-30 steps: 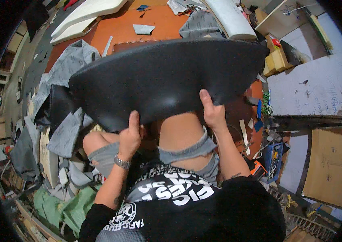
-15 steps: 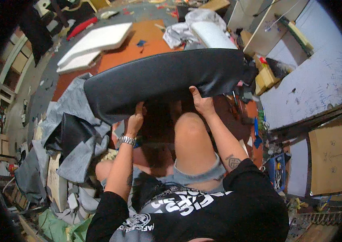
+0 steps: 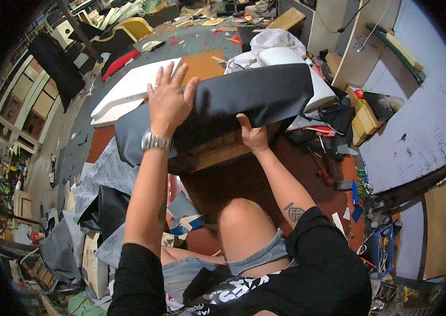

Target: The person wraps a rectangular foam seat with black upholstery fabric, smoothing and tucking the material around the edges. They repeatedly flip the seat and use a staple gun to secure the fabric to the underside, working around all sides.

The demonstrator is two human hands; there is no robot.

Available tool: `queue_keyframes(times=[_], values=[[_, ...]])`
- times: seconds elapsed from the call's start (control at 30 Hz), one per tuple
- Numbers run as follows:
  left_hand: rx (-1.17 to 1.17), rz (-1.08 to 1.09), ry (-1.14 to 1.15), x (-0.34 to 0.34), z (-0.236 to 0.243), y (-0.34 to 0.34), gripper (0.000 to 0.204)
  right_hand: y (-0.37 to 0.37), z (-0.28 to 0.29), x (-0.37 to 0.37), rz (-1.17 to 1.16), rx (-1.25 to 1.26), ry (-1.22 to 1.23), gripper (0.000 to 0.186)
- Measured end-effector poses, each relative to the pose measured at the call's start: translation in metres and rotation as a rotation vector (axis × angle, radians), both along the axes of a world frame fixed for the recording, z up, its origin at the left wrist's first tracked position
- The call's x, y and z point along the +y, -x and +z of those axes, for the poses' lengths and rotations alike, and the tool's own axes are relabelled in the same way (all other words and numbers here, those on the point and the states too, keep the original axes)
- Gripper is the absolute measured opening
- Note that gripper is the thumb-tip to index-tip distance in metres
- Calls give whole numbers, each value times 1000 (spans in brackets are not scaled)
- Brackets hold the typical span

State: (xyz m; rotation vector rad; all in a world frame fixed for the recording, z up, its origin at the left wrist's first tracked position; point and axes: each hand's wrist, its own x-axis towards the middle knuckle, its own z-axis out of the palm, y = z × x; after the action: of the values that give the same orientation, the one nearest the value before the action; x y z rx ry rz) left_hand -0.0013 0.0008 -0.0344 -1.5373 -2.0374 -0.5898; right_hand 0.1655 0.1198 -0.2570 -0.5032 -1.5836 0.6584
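A long upholstered panel [image 3: 254, 95], covered in smooth black leather-like material, is tilted up in front of my knees. Its bare wooden frame [image 3: 217, 155] shows along the underside. My left hand [image 3: 170, 105] lies over the panel's upper left part, fingers spread and pointing away from me; a metal watch is on that wrist. At the lower right edge my right hand [image 3: 254, 138] grips the panel, thumb on the black cover and the other fingers tucked underneath, mostly hidden.
White foam slabs [image 3: 123, 92] lie behind the panel at left. Grey and black fabric scraps [image 3: 96, 195] are heaped by my left side. To the right are a hammer [image 3: 324, 171], a blue crate [image 3: 384, 253] and a pale wall panel [image 3: 412, 142].
My left hand has moved from the panel's lower edge up onto its cover and opened flat. The panel has tipped, so its wooden underside now shows. My right hand keeps its grip.
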Motion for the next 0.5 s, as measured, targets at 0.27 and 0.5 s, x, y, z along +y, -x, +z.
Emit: queue_keyframes(times=[0.27,0.5], values=[[82,-167,311,2,-43,20,132,8,3,17,231,34,111,39],[202,24,299,-1,-60,-11,84,-7,-12,28,76,-373,177,33]])
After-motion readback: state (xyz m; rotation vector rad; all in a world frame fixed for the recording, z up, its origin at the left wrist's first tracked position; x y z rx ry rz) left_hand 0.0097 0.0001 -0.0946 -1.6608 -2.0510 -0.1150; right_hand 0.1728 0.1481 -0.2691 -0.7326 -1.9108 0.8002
